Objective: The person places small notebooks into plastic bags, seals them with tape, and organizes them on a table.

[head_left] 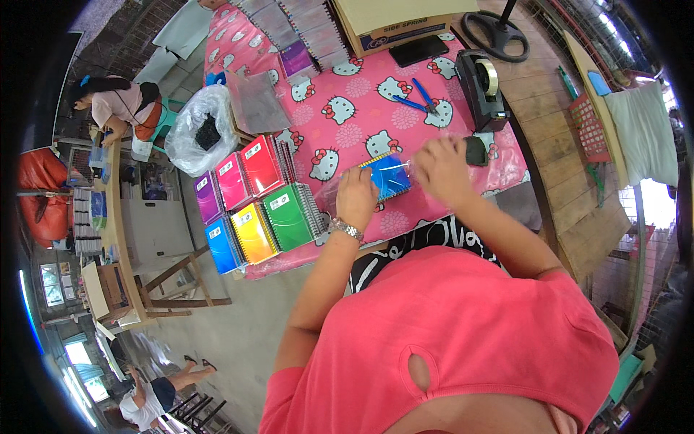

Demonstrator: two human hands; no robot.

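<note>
A small blue spiral notebook (390, 176) lies in front of me on the pink tablecloth, and shiny clear plastic shows around it. My left hand (358, 194) grips its left end, fingers bent over the edge. Just off the notebook's right end is my right hand (442, 170), smeared by motion; whether its fingers hold anything is unclear. Stacks of spiral notebooks stand to the left: purple (208, 197), pink (233, 181), red (262, 165), blue (223, 244), yellow (254, 233) and green (289, 217).
Blue-handled pliers (416, 103), a black tape dispenser (483, 94) and a dark phone-like slab (419, 51) lie farther back. Behind them stands a cardboard box (397, 25). Clear plastic sleeves (256, 101) and a plastic-lined bin (201, 130) are at left. Two people are in the background.
</note>
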